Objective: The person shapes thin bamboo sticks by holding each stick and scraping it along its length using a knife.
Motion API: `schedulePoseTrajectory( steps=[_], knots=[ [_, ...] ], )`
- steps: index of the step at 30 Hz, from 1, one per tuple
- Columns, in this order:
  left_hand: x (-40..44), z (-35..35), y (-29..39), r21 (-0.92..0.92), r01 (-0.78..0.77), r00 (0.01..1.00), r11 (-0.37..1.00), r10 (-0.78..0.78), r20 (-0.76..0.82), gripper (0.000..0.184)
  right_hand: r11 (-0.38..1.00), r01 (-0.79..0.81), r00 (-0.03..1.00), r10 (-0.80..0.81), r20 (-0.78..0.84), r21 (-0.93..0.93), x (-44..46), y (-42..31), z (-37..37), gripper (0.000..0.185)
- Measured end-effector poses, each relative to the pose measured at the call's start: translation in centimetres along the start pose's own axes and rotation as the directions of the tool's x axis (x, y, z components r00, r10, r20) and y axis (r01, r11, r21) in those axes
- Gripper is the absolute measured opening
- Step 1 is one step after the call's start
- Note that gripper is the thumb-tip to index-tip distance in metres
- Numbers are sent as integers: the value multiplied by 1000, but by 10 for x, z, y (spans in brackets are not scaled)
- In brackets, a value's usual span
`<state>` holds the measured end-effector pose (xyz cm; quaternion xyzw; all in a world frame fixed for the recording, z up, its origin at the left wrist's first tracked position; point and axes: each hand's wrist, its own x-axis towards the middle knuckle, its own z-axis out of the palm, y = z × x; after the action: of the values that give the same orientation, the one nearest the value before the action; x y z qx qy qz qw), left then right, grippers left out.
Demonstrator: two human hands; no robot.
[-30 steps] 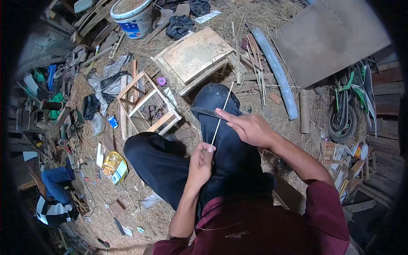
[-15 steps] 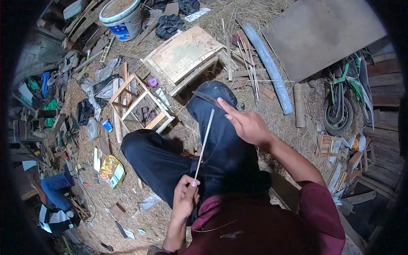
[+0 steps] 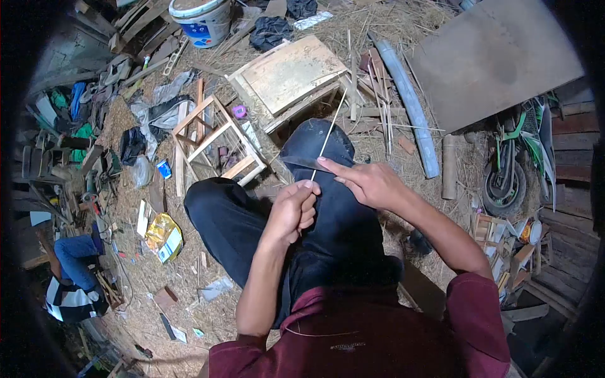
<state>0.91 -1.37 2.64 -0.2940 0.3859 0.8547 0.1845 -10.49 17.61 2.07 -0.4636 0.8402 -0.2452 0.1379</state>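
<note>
My left hand [image 3: 292,213] is closed in a pinch around the near end of a thin pale wooden stick [image 3: 332,125]. The stick points away over my raised knee [image 3: 313,140], its far tip near the wooden box. My right hand [image 3: 373,184] grips a dark-bladed knife [image 3: 301,162], its index finger stretched along the blade. The blade lies across the stick on top of the knee, just beyond my left fingertips. The knife's handle is hidden inside the right hand.
Ahead stands a low wooden box [image 3: 296,72] beside a small wooden frame [image 3: 217,142]. A white bucket [image 3: 205,25], a bluish pole [image 3: 406,104], a large board [image 3: 491,60] and a green motorbike [image 3: 509,151] surround me. Another person's jeans leg [image 3: 79,261] shows at left.
My left hand has moved forward from my lap to the knife, pushing the stick farther out past the knee. The right hand has stayed at the knee with the knife.
</note>
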Motion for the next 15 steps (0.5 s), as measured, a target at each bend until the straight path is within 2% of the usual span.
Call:
schedulePoseTrajectory(
  steps=[4, 7, 10, 15],
  knots=[
    [-14, -1, -18, -80, 14, 1000, 997, -14, -2, 26, 992, -76, 996, 81, 48, -102, -4, -13, -7, 52],
    [-30, -2, -25, -92, 18, 1000, 996, -20, -15, 26, 993, -82, 995, 88, 56, -88, -8, -13, 0, 51],
    [-38, -2, -32, -99, -1, 999, 995, -5, -54, 27, 982, -108, 991, 119, 59, -152, -12, -23, 1, 50],
    [-67, -9, -47, -87, 66, 996, 994, -72, -59, 28, 971, -196, 980, 191, -54, -139, -9, -19, 1, 51]
  ],
)
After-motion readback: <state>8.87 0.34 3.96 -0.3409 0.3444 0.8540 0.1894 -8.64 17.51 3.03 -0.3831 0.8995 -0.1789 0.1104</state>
